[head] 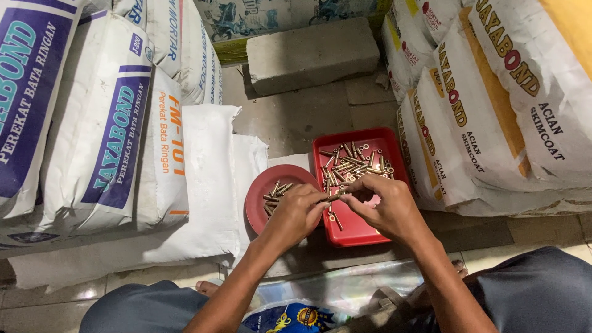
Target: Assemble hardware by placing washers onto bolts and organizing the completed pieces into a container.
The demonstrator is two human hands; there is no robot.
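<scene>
My left hand [297,213] and my right hand [383,206] meet over the floor, fingertips pinching a small brass-coloured bolt [333,197] between them. Right below the hands lies a red rectangular tray [391,140] with several brass bolts and nuts [353,163] in it. To its left sits a round red dish [258,196] with several assembled bolts [275,192]. My left hand hovers over the dish's right edge and my right hand covers the tray's middle.
White cement sacks with purple and orange print are stacked at the left [117,123] and the right [493,105]. A grey concrete block [311,54] lies at the back. My knees [536,290] and a printed plastic bag [296,317] fill the bottom.
</scene>
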